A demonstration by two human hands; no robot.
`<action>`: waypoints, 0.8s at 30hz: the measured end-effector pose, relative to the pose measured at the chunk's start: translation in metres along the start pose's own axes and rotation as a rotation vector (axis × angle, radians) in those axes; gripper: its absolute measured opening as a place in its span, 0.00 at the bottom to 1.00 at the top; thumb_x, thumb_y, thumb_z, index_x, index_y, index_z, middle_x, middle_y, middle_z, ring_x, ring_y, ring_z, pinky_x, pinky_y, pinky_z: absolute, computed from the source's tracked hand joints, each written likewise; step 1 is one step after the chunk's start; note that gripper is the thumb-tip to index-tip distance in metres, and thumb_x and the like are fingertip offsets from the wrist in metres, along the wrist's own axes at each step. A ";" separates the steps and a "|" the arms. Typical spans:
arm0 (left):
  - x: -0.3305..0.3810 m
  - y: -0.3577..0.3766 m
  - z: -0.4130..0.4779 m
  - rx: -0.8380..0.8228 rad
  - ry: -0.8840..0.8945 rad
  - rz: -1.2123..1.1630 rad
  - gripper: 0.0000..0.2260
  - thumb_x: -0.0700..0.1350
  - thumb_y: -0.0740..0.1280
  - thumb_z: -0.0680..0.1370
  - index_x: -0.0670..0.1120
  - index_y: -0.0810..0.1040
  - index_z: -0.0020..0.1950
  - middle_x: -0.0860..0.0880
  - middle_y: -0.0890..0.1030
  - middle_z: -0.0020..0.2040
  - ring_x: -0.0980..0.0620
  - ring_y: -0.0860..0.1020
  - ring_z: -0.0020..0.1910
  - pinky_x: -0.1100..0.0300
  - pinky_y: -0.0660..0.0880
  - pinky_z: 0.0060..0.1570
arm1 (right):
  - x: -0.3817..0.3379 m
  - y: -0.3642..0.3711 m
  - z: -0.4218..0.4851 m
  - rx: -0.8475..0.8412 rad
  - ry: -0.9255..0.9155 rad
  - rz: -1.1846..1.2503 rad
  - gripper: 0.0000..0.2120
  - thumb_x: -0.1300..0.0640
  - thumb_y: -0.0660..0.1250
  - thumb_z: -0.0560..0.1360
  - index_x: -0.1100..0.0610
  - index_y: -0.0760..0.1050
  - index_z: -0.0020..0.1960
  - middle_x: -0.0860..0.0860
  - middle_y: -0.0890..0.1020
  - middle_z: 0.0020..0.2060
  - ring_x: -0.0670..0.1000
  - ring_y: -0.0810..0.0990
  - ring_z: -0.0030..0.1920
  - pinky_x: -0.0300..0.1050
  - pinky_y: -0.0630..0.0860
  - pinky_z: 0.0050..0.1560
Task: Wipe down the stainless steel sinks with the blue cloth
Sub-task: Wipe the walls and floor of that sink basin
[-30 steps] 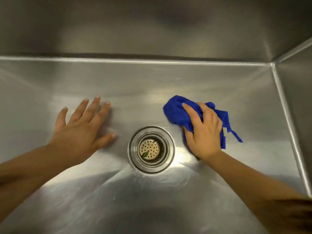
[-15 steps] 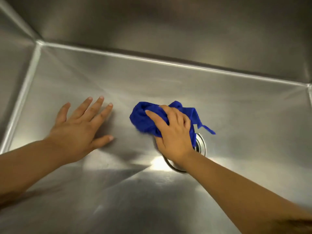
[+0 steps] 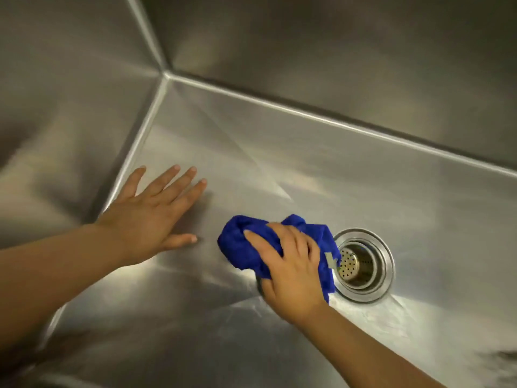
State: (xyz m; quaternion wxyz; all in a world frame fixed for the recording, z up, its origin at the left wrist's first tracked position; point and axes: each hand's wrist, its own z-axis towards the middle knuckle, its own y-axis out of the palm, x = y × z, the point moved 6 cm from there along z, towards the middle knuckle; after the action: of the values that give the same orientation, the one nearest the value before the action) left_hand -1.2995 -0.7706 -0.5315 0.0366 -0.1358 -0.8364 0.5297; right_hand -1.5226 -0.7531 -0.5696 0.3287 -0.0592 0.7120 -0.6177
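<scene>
The inside of a steel sink [image 3: 307, 163] is seen from above. Its floor is shiny, and bright patches of light are seen on it. The back left corner [image 3: 165, 74] of the sink is seen near the top, where the left wall [image 3: 70, 107] and the back wall [image 3: 335, 51] meet the floor.

A blue cloth [image 3: 240, 247] is held by the right hand [image 3: 291, 273] on the floor of the sink, near the middle. The cloth is bunched up into a lump. The fingers of the right hand are curled over the top of the lump, and the thumb is laid across its left part, so the cloth is gripped and pressed down on the steel. Some of the cloth sticks out to the left of the hand and some to the right. A small pale tag [image 3: 330, 260] is seen on the right part of the cloth.

A round drain [image 3: 387, 264] is set into the floor just to the right of the cloth. The left rim of the drain is covered by the edge of the cloth. A metal strainer [image 3: 349, 264] with many small holes is seen down inside the drain.

The left hand [image 3: 148, 219] is laid flat on the floor of the sink, close to the left wall. Its fingers are straight and a little spread, and its thumb is pointed toward the cloth. A small strip of bare steel is seen between the left hand and the cloth. Both forearms are bare.
</scene>
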 end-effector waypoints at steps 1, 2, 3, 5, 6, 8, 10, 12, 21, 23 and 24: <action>-0.003 -0.001 -0.001 0.003 -0.005 0.017 0.39 0.70 0.41 0.75 0.47 0.60 0.77 0.45 0.65 0.75 0.48 0.59 0.75 0.52 0.40 0.68 | 0.001 0.000 0.011 -0.001 -0.016 -0.009 0.31 0.51 0.64 0.65 0.42 0.65 0.68 0.52 0.71 0.64 0.55 0.68 0.62 0.54 0.59 0.62; -0.008 -0.001 -0.002 -0.016 -0.025 0.018 0.41 0.72 0.41 0.73 0.49 0.52 0.79 0.46 0.58 0.77 0.50 0.53 0.77 0.52 0.37 0.68 | 0.004 -0.002 0.026 0.009 -0.011 -0.029 0.30 0.51 0.63 0.66 0.43 0.66 0.69 0.53 0.71 0.63 0.56 0.68 0.61 0.54 0.59 0.61; -0.012 -0.002 -0.003 0.009 -0.046 0.018 0.41 0.73 0.39 0.71 0.51 0.42 0.78 0.48 0.48 0.79 0.52 0.44 0.76 0.51 0.32 0.68 | 0.006 -0.005 0.046 0.034 0.017 -0.040 0.30 0.51 0.63 0.67 0.43 0.66 0.69 0.53 0.71 0.64 0.56 0.68 0.62 0.54 0.58 0.62; -0.019 0.006 -0.008 -0.085 -0.094 0.086 0.41 0.74 0.42 0.72 0.53 0.26 0.71 0.52 0.29 0.73 0.55 0.32 0.73 0.47 0.30 0.69 | 0.010 -0.011 0.091 0.052 0.155 -0.045 0.29 0.53 0.62 0.72 0.43 0.63 0.72 0.53 0.66 0.68 0.57 0.63 0.67 0.56 0.56 0.66; -0.021 0.011 -0.010 -0.151 -0.105 0.132 0.41 0.73 0.44 0.73 0.52 0.23 0.69 0.52 0.25 0.70 0.53 0.31 0.74 0.45 0.30 0.69 | 0.010 -0.011 0.109 0.047 0.257 -0.038 0.29 0.54 0.61 0.75 0.42 0.60 0.74 0.53 0.62 0.71 0.57 0.60 0.70 0.56 0.54 0.68; -0.022 0.019 -0.015 -0.193 -0.108 0.162 0.41 0.71 0.46 0.74 0.51 0.21 0.67 0.52 0.24 0.68 0.51 0.31 0.75 0.43 0.27 0.67 | 0.007 -0.008 0.122 0.081 0.402 -0.014 0.31 0.56 0.61 0.76 0.42 0.56 0.75 0.52 0.58 0.73 0.56 0.56 0.72 0.55 0.51 0.71; -0.023 0.022 -0.024 -0.222 -0.115 0.185 0.42 0.71 0.47 0.75 0.49 0.22 0.68 0.50 0.23 0.67 0.50 0.31 0.75 0.41 0.28 0.68 | -0.008 -0.002 0.108 0.100 0.356 -0.021 0.31 0.57 0.63 0.74 0.44 0.60 0.74 0.53 0.61 0.72 0.58 0.59 0.71 0.57 0.54 0.70; -0.025 0.023 -0.030 -0.258 -0.125 0.208 0.43 0.71 0.47 0.75 0.47 0.22 0.69 0.48 0.23 0.68 0.48 0.31 0.75 0.40 0.30 0.69 | -0.026 0.010 0.074 0.092 0.172 -0.046 0.31 0.57 0.65 0.68 0.47 0.66 0.71 0.55 0.67 0.68 0.59 0.64 0.66 0.60 0.60 0.67; -0.048 0.006 -0.059 -0.292 -0.156 0.303 0.44 0.69 0.49 0.77 0.43 0.28 0.74 0.45 0.25 0.71 0.46 0.30 0.74 0.37 0.24 0.62 | -0.040 0.006 0.125 -0.011 0.107 -0.072 0.27 0.54 0.59 0.74 0.47 0.64 0.73 0.56 0.66 0.68 0.60 0.65 0.67 0.59 0.59 0.68; -0.053 0.003 -0.067 -0.309 -0.161 0.347 0.44 0.68 0.50 0.77 0.41 0.28 0.74 0.43 0.28 0.75 0.44 0.32 0.75 0.36 0.26 0.64 | -0.040 0.005 0.164 -0.038 0.228 -0.027 0.29 0.56 0.61 0.76 0.45 0.57 0.75 0.54 0.59 0.72 0.58 0.56 0.72 0.56 0.51 0.72; -0.055 0.002 -0.070 -0.329 -0.157 0.376 0.44 0.67 0.51 0.78 0.41 0.28 0.74 0.42 0.29 0.75 0.43 0.33 0.75 0.35 0.28 0.66 | -0.041 0.005 0.176 -0.029 0.274 -0.002 0.30 0.56 0.61 0.77 0.45 0.56 0.76 0.54 0.57 0.73 0.57 0.55 0.73 0.56 0.50 0.72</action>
State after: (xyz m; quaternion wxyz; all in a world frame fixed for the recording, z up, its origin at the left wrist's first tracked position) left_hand -1.2318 -0.7230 -0.4984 -0.1504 -0.2513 -0.8717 0.3929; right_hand -1.3940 -0.8805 -0.5618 0.2268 0.0202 0.7591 -0.6098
